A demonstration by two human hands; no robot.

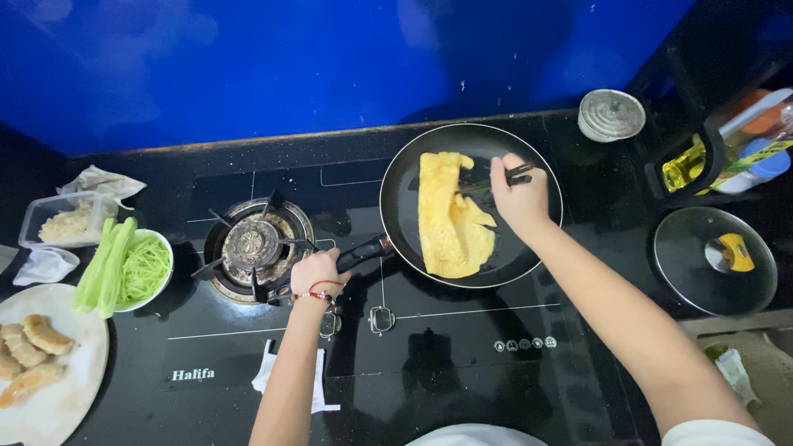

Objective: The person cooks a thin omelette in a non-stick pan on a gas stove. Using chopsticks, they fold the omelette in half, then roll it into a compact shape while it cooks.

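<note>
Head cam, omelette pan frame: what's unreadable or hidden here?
- Pan handle: its end is covered by the left hand.
- Chopsticks: the grip section is inside the right hand; tips dark against the pan.
- Plate of dumplings: cut off by the left and bottom edges.
- Bottles: cropped by the right edge, contents unclear.
- Omelette underside: hidden.

Black stovetop [462, 372] carries a frying pan [529, 256] centre, gas burner [252, 246] left, glass lid [714, 260] right, white plate [58, 396] near left.
</note>
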